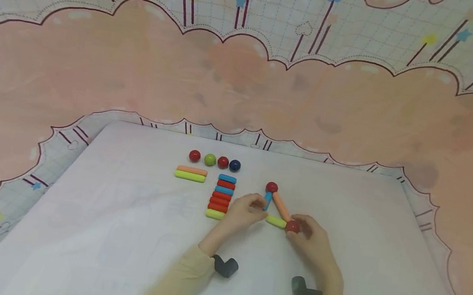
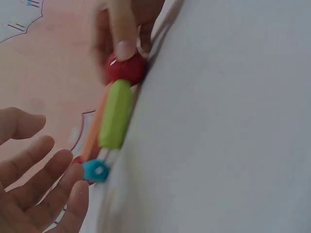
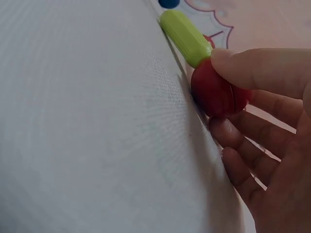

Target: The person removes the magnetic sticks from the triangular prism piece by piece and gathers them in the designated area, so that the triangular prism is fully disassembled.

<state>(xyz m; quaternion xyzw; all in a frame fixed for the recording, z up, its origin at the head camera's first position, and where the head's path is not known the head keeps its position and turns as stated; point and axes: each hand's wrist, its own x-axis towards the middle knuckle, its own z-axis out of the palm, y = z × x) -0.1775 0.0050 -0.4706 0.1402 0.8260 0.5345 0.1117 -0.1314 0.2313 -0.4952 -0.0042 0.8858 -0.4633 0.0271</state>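
My right hand point(image 1: 315, 242) pinches a red ball point(image 1: 292, 226) between thumb and fingers, low over the white table. A yellow-green stick point(image 1: 276, 221) and an orange stick point(image 1: 281, 207) both join this ball. The orange one runs up to a second red ball point(image 1: 272, 187), from which a blue stick point(image 1: 268, 199) points back toward me. My left hand point(image 1: 247, 211) is beside the free ends of the blue and yellow-green sticks. In the left wrist view its fingers point(image 2: 43, 184) are spread and loosely bent, holding nothing, with the blue stick's hollow end point(image 2: 96, 171) near the fingertips.
Left of the hands lies a column of short blue, red and yellow-green sticks point(image 1: 222, 196). An orange and a yellow-green stick point(image 1: 189, 177) lie farther left. Behind them stands a row with two red balls, a green ball point(image 1: 210, 159) and a dark blue ball point(image 1: 235, 166).
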